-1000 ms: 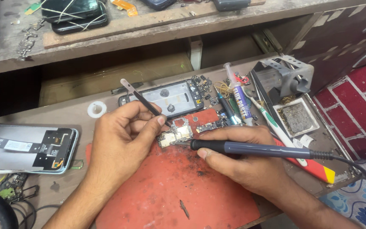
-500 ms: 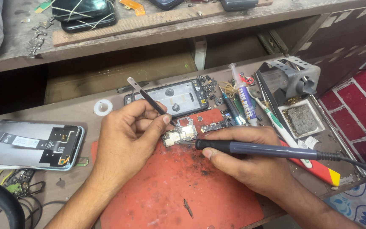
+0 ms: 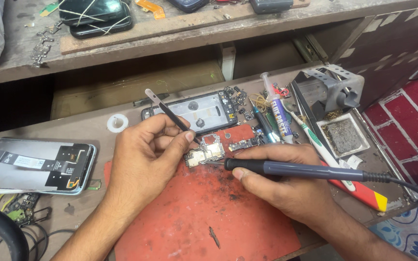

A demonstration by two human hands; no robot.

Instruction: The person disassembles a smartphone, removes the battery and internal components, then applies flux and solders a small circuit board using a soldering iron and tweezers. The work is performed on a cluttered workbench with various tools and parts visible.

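In the head view, containers came first: a square metal tray (image 3: pixel 345 137) at the right of the counter (image 3: pixel 88 128) held a grey, grimy sponge pad, and just behind it stood a grey soldering iron stand (image 3: pixel 337 87) with 1 round opening. An opened phone frame (image 3: pixel 201 110) lay behind the hands, a few small parts scattered by its right end. The small circuit board (image 3: pixel 205 153) sat at the upper edge of the red work mat (image 3: pixel 204 217), between the 2 hands; it looked silvery with metal shields, irregular in outline, and lay flat. The left hand (image 3: pixel 143 162) had its fingers pinched around black tweezers (image 3: pixel 170 115), whose tips pointed down at the board while the flat upper end stuck up to the left. The right hand (image 3: pixel 286 186) had its fingers wrapped around the dark-blue handle of a soldering iron (image 3: pixel 296 169), held nearly level, its tip at the board's right edge; I could not tell whether it touched. A syringe of paste (image 3: pixel 277 108) and a toothbrush (image 3: pixel 310 130) lay near the tray. A phone back panel (image 3: pixel 32 165) rested at the far left, well apart.
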